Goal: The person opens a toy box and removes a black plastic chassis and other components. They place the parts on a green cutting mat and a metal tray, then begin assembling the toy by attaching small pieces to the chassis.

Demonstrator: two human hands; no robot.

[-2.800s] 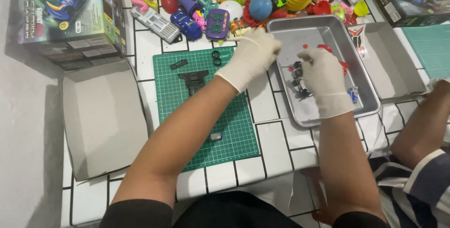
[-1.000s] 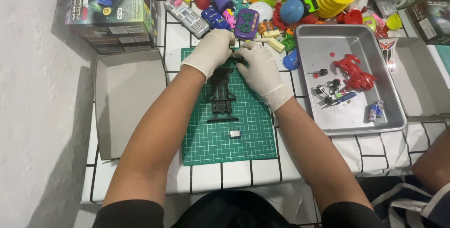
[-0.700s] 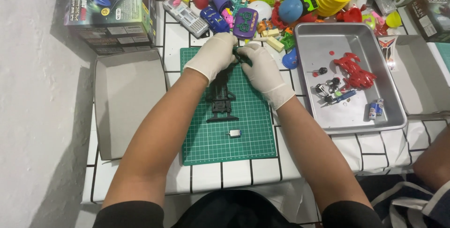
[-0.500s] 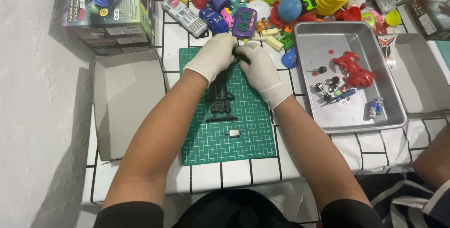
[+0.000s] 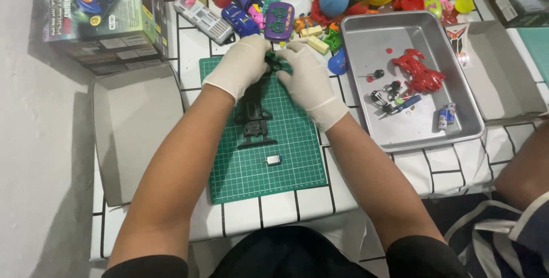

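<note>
Both my hands wear white gloves and meet over the far end of a green cutting mat (image 5: 286, 166). My left hand (image 5: 243, 64) and my right hand (image 5: 306, 75) pinch the top end of a black toy car chassis (image 5: 253, 119) that lies lengthwise on the mat. A small dark wheel part shows between my fingertips. A small silver motor (image 5: 274, 160) lies on the mat nearer to me, apart from the chassis.
A metal tray (image 5: 366, 38) to the right holds a red toy body (image 5: 420, 72), small wheels and batteries. Colourful toys crowd the far edge. A toy box (image 5: 103, 15) and an open grey box lid (image 5: 137, 129) lie on the left. Another person's arm is at the right.
2.8 s ago my hands were at the metal tray; they came to the chassis on the mat. Over the last second they stay at its far end with only small finger shifts.
</note>
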